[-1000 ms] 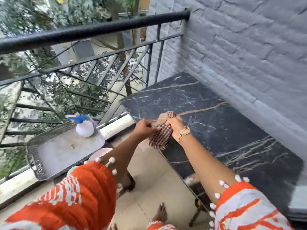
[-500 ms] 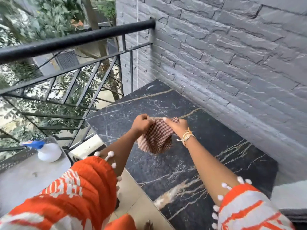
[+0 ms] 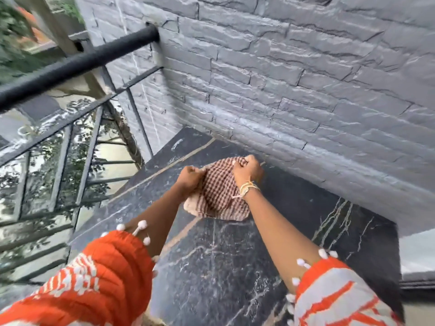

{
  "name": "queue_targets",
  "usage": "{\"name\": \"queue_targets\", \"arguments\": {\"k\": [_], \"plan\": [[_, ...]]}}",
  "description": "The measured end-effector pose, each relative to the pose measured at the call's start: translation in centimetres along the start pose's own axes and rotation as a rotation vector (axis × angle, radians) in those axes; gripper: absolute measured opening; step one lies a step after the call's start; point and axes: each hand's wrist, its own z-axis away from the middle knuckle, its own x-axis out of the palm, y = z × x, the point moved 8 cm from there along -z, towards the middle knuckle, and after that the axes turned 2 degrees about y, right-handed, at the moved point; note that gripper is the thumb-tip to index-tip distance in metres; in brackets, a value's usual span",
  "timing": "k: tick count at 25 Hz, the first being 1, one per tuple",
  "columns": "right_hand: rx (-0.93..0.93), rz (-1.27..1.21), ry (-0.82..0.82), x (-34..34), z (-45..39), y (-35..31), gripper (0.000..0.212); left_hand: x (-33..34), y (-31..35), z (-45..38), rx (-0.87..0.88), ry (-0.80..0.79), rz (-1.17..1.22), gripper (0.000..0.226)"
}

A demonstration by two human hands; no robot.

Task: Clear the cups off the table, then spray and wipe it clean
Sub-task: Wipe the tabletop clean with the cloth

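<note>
A red-and-white checked cloth (image 3: 219,196) hangs stretched between both hands above the black marble table (image 3: 235,267). My left hand (image 3: 190,176) grips its left edge in a fist. My right hand (image 3: 247,170) pinches its far right corner, close to the wall. The cloth's lower part droops to the tabletop or just above it. No cups or spray bottle are in view.
A grey stone-brick wall (image 3: 294,90) runs along the table's far and right sides. A black metal balcony railing (image 3: 77,64) stands to the left, with trees beyond it. Orange patterned sleeves fill the bottom corners.
Both hands carried the cloth farther over the table toward the wall and pulled it wider. The view swung right, so the tray and spray bottle on the left left the frame.
</note>
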Motion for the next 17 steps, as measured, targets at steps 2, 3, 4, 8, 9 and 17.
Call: {"name": "queue_targets", "arguments": {"k": [2, 3, 4, 8, 9, 17], "plan": [[-0.017, -0.002, 0.054, 1.0, -2.9, -1.4, 0.021, 0.2, 0.8, -2.6, -0.021, -0.074, 0.089, 0.024], [-0.012, 0.046, 0.089, 2.0, -4.2, -1.4, 0.03, -0.1, 1.0, -4.4, 0.002, -0.088, 0.065, 0.044], [0.023, 0.124, 0.13, 2.8, -5.1, -0.9, 0.042, -0.7, 1.2, -6.0, 0.067, -0.071, -0.029, 0.06], [0.233, 0.317, 0.018, 8.8, -4.2, 3.9, 0.08, -3.1, -0.7, -12.0, 0.229, -0.019, -0.587, 0.066], [0.263, 0.358, -0.069, 11.0, -3.7, 5.4, 0.086, -3.8, -1.2, -12.9, 0.254, -0.007, -0.727, 0.064], [0.273, 0.501, -0.115, 17.4, -8.3, 6.5, 0.082, -8.3, -4.4, -18.4, 0.489, 0.179, -1.105, 0.071]]}}
